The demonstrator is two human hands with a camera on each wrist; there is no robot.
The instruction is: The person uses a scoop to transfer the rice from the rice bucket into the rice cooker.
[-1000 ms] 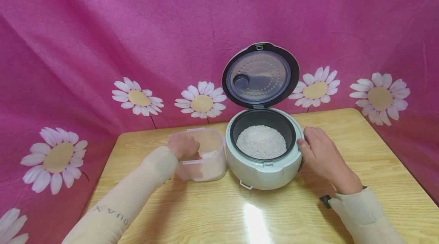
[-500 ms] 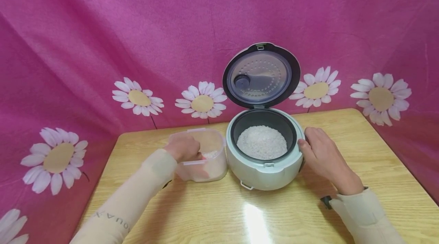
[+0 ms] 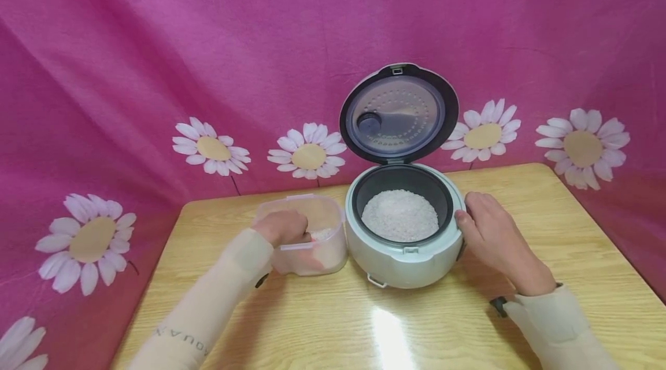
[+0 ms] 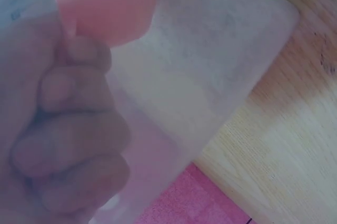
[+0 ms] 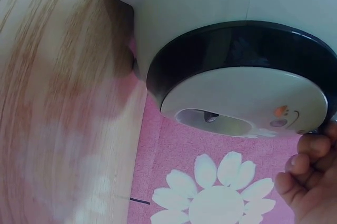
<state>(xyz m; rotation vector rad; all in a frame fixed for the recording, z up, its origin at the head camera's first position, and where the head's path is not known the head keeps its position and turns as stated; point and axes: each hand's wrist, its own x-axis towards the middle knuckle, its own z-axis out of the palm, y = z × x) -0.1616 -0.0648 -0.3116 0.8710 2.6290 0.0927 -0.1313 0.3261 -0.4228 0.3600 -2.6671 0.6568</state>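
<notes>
My left hand [image 3: 283, 226] reaches into a clear, pinkish plastic container [image 3: 330, 257] on the left. It grips the handle of a pink scoop [image 4: 108, 8]; in the left wrist view the fingers curl round it, seen through the cloudy container wall. White rice [image 3: 324, 233] lies in the container. Right beside it stands a pale green rice cooker [image 3: 403, 266], lid [image 3: 398, 118] up, with a mound of rice [image 3: 399, 214] in its dark inner pot. My right hand [image 3: 494, 237] holds the cooker's right side, thumb at the rim, fingers bent.
Container and cooker stand side by side near the back of a light wooden table [image 3: 317, 329]. A pink cloth [image 3: 270, 40] with printed daisies hangs behind and to the sides. A small carrying-handle loop [image 3: 377, 281] juts from the cooker's lower left front.
My left hand with the scoop has shifted slightly to the right inside the container. My right hand keeps its place on the cooker; the view has drifted a little.
</notes>
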